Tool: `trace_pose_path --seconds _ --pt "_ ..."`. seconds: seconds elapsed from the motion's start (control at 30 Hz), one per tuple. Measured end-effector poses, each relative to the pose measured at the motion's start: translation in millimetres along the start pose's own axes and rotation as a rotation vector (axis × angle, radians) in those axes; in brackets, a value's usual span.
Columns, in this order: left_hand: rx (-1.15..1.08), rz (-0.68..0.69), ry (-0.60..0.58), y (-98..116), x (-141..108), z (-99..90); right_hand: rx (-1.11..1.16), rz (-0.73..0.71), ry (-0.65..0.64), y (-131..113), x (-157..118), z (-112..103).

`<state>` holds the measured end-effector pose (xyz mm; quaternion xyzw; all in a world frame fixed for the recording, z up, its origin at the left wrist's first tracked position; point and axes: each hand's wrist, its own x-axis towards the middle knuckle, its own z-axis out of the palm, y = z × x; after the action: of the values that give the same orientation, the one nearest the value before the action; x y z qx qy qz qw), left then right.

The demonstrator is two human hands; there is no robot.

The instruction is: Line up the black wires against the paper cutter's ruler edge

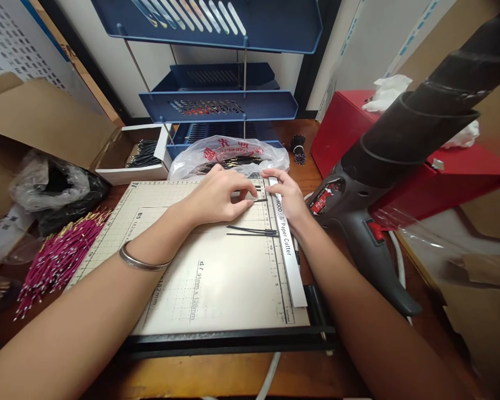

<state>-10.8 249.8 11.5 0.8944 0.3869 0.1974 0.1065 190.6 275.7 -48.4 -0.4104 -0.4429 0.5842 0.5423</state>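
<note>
A cream paper cutter (pixel 229 283) with printed grid lines lies in front of me, a white labelled strip (pixel 290 266) along its right edge. My left hand (pixel 219 194) is over the upper part of the board, thumb and forefinger pinched at the end of a short black wire (pixel 261 200). My right hand (pixel 289 197) rests at the strip's far end, its fingers reaching across the strip towards the left hand. Nearer to me, several black wires (pixel 252 230) lie across the board with their right ends at the strip.
Behind the board are a plastic bag of dark wires (pixel 229 158), a white box of black wires (pixel 144 153) and a blue rack (pixel 219 105). Magenta wires (pixel 58 261) lie left. A grey heat gun (pixel 358 200) and a red box (pixel 337 119) stand right.
</note>
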Motion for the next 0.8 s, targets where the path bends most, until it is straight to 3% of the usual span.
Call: trace_pose_path --seconds 0.8 --pt "0.039 -0.008 0.049 -5.8 -1.2 0.9 -0.096 -0.044 -0.020 0.2 0.7 -3.2"
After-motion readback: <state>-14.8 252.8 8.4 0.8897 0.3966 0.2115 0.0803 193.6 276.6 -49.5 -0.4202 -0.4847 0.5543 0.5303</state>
